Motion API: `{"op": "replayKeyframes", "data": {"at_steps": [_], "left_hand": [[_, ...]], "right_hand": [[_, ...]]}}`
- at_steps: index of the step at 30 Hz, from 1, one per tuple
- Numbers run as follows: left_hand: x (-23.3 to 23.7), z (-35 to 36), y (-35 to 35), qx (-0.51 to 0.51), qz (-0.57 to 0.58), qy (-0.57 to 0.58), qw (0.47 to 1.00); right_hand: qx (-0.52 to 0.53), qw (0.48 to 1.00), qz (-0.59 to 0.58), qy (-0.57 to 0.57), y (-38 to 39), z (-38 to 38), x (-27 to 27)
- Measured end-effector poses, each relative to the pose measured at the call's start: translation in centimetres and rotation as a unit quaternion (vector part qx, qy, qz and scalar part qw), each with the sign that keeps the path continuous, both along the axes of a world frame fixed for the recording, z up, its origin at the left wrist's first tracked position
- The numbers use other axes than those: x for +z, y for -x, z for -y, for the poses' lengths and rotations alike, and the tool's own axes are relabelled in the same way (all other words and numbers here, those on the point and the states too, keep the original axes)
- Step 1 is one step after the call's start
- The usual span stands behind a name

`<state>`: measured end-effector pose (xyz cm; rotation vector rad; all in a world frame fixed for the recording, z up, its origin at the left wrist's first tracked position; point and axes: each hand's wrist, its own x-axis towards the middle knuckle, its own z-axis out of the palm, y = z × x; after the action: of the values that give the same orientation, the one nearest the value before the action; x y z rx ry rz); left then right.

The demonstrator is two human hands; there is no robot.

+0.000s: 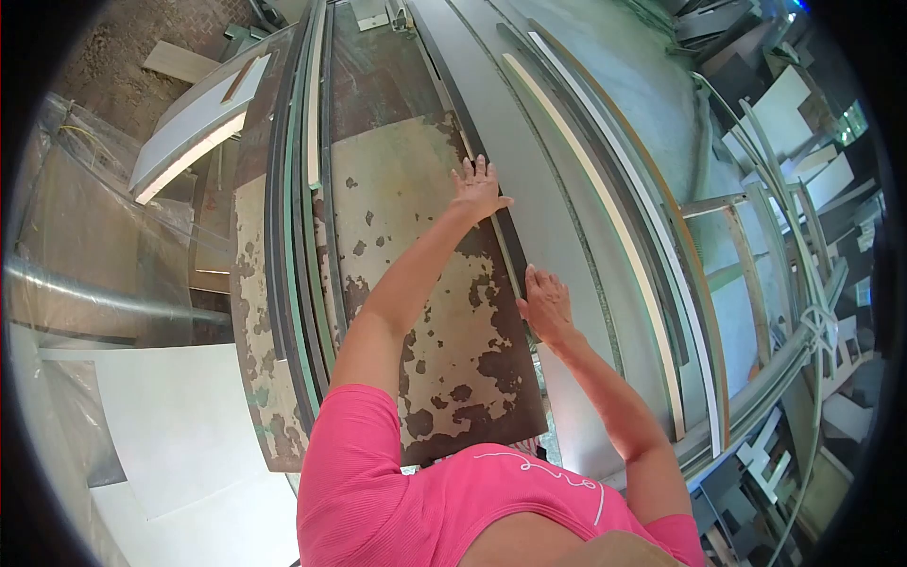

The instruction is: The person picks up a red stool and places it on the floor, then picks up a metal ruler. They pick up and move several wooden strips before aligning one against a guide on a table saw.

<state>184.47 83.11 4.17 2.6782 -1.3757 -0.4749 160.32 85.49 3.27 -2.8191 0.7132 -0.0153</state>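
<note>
A long dark strip (pixel 511 244) lies along the right edge of a worn, peeling table top (pixel 378 189). My left hand (pixel 480 189) rests on this strip near the middle of the view, fingers spread. Nearer my body, my right hand (pixel 546 304) lies beside the strip's right side, its fingers extended and pointing away from me. Nothing is gripped in either hand. To the right of the strip is a wide grey panel (pixel 529 180).
Several long strips (pixel 300 236) lie on the table's left part. More strips, one pale (pixel 605 198), run along the right. A white panel (pixel 189 416) is at lower left, plastic sheeting (pixel 104 246) above it. Tied lengths (pixel 817 326) and scattered boards are at far right.
</note>
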Motion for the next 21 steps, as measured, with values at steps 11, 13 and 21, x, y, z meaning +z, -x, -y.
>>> {"op": "replayKeyframes", "data": {"at_steps": [11, 13, 21], "left_hand": [[0.1, 1.7, -3.6, -0.011, -0.030, -0.029, 0.999], [0.2, 2.1, -3.9, -0.011, -0.023, -0.038, 0.999], [0.6, 2.4, -4.0, -0.009, -0.023, -0.062, 0.998]], "right_hand": [[0.005, 1.000, 0.001, 0.018, -3.8, 2.2, -0.6], [0.006, 1.000, 0.006, 0.018, -3.8, 2.1, -0.8], [-0.051, 0.998, 0.035, -0.017, -1.4, -0.6, 0.7]]}}
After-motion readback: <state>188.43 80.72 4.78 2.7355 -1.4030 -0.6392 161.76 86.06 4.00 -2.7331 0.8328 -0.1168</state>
